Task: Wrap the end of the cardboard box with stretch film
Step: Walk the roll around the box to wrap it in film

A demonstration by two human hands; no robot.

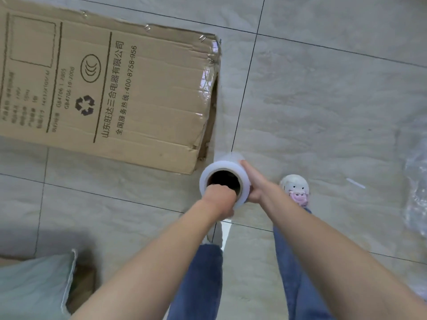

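A long brown cardboard box with black print lies flat on the tiled floor, its open right end pointing towards me. Clear stretch film clings to that end and runs down to a white roll of stretch film held upright just below the box's near right corner. My left hand has its fingers pushed inside the roll's cardboard core. Flat against the roll's right outer side lies my right hand.
Grey floor tiles stretch to the right. My slipper stands right of the roll. Crumpled clear plastic lies at the right edge. A pale cushion on a brown box sits at the bottom left.
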